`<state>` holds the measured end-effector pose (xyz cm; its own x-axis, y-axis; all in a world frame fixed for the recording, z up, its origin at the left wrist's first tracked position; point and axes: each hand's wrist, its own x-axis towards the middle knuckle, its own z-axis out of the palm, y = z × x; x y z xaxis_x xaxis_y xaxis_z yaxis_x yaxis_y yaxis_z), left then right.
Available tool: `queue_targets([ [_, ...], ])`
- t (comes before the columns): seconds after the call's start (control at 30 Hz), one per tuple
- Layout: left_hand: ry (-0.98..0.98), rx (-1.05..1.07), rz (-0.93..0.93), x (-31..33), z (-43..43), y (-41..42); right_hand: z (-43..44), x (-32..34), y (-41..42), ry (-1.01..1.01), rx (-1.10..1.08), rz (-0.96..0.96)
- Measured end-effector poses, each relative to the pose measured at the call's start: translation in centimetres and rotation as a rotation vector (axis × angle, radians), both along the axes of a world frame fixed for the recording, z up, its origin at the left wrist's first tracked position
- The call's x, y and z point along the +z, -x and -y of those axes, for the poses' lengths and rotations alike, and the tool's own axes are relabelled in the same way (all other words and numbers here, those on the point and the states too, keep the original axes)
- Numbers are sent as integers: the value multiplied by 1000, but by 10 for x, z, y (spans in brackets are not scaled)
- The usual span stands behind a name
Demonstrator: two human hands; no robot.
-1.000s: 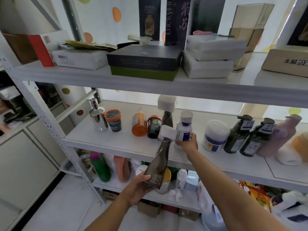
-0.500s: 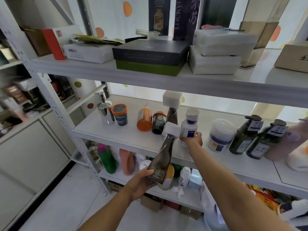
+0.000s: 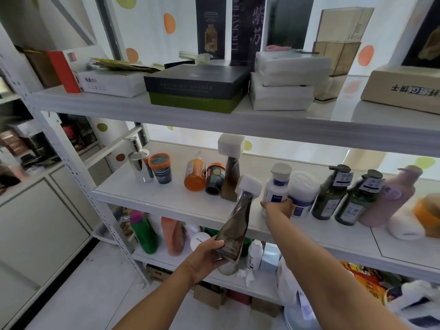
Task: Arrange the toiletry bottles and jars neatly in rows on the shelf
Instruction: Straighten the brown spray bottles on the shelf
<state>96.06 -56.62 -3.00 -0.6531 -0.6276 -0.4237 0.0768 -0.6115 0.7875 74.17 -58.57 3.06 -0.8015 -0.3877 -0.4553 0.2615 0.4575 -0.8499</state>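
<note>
My left hand [image 3: 207,254] grips the base of a brown bottle with a white block cap [image 3: 235,225], held tilted in front of the middle shelf [image 3: 171,198]. My right hand [image 3: 278,207] holds the lower part of a white bottle with a blue band [image 3: 276,186], upright on the shelf next to a white jar [image 3: 303,194]. A matching brown bottle [image 3: 231,172] stands behind. Further left are a black jar [image 3: 215,178], an orange bottle [image 3: 195,173], an orange-lidded jar [image 3: 160,167] and a chrome pump [image 3: 139,163]. To the right stand two dark green pump bottles [image 3: 332,194] [image 3: 357,198] and a pink bottle [image 3: 390,196].
The upper shelf [image 3: 214,115] carries flat boxes and tissue packs close above the bottles. The lower shelf [image 3: 181,265] holds a green bottle, a salmon bottle and small containers. A white upright post [image 3: 78,177] bounds the left side. White rolls and an orange item lie at the far right.
My right hand has shifted the white bottle rightward, close against the white jar. My left hand still holds the brown bottle in about the same place.
</note>
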Motion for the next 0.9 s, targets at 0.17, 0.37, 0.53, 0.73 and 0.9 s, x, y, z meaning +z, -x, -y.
queue_targets([
  [0.17, -60, 58, 19, 0, 0, 21, -2, 1, 0, 45, -56, 80],
  [0.37, -95, 145, 48, 13, 8, 51, -16, -22, -9, -32, 21, 121],
  [0.53, -72, 204, 110, 35, 9, 83, -30, -42, -23, 164, 211, 150],
  [0.73, 67, 288, 347, 33, 29, 106, -50, -33, -21, 254, 522, 59],
  [0.9, 374, 144, 655, 34, 43, 113, -39, -31, -18, 100, 557, -138],
])
